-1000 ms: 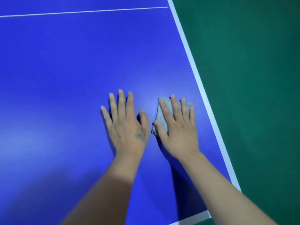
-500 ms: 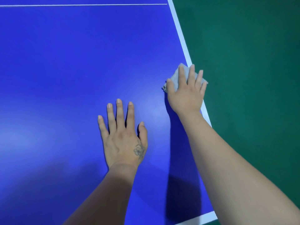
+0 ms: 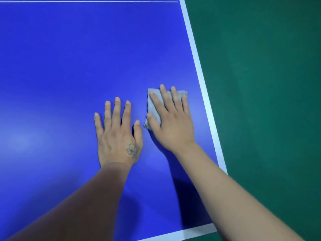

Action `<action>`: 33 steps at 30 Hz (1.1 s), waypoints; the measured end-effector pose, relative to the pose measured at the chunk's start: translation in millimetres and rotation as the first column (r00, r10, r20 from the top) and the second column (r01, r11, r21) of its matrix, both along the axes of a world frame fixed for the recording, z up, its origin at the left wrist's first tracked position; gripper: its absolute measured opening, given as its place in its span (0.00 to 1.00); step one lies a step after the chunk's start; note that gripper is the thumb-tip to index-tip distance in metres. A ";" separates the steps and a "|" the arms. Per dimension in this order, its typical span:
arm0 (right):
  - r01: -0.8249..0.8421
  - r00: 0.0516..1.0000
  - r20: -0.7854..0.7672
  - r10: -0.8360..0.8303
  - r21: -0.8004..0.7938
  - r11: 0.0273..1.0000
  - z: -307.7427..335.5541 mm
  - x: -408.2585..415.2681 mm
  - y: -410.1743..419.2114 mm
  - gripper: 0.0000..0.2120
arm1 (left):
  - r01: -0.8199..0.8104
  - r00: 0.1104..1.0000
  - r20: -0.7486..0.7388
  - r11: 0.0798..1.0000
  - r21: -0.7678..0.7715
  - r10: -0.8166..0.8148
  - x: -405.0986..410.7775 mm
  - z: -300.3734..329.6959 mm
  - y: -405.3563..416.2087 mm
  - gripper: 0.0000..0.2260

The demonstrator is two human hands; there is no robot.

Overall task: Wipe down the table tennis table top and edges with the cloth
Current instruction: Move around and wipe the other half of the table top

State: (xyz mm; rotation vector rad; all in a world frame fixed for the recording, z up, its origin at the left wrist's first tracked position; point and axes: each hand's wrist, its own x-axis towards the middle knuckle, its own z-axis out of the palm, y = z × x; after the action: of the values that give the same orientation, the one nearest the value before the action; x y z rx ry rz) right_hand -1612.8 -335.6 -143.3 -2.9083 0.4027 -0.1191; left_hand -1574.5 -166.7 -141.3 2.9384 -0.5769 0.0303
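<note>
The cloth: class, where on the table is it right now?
In the head view the cloth lies flat on the blue table under the right hand, just inside the white right sideline.

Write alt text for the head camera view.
A right hand presses a grey cloth flat on a blue table tennis table near its white side line; the left hand rests flat beside it.

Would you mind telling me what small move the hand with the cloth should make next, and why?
Probably slide the right hand, pressing the grey cloth flat, rightwards onto the white side line: the cloth lies just short of that edge, while the left hand braces on the table top.
</note>
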 end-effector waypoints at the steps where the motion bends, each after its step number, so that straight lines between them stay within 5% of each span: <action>1: 0.009 1.000 -0.004 -0.009 0.003 1.000 0.3 -21.0 -0.8 0.31 | -0.003 1.000 -0.004 1.000 0.002 0.003 -0.6 1.0 -0.3 0.29; 6: 0.144 0.989 -0.040 -0.144 0.004 0.990 2.0 -65.2 -34.6 0.32 | -0.017 1.000 -0.008 1.000 0.003 0.017 -2.1 2.5 -0.7 0.28; 13: 0.383 0.921 -0.093 -0.379 0.032 0.923 0.5 -0.7 -59.6 0.34 | -0.017 1.000 -0.005 1.000 -0.012 0.017 -3.1 3.1 -1.3 0.26; 18: 0.225 0.974 -0.028 -0.225 -0.013 0.974 0.9 6.0 -11.0 0.34 | -0.016 1.000 0.000 1.000 -0.026 0.016 -3.0 3.1 -0.2 0.26; 24: 0.084 0.995 -0.054 -0.082 0.028 0.996 3.4 -87.1 29.3 0.32 | -0.011 1.000 0.004 0.999 -0.034 0.011 -2.6 1.8 0.5 0.26; 28: 0.192 0.979 -0.065 -0.191 0.011 0.981 2.3 -145.0 6.1 0.28 | -0.012 1.000 0.015 1.000 -0.027 0.012 -2.0 0.0 1.6 0.26; 33: 0.338 0.938 -0.075 -0.339 -0.031 0.941 -1.9 -121.6 -26.7 0.30 | -0.001 1.000 0.030 1.000 -0.014 0.002 -1.2 -1.1 2.6 0.27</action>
State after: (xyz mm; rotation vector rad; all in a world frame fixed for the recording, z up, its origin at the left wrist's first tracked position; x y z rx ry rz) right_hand -1734.4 -362.4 -145.2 -2.8377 0.9193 -0.0582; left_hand -1575.7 -164.0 -142.4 2.9298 -0.5760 0.0781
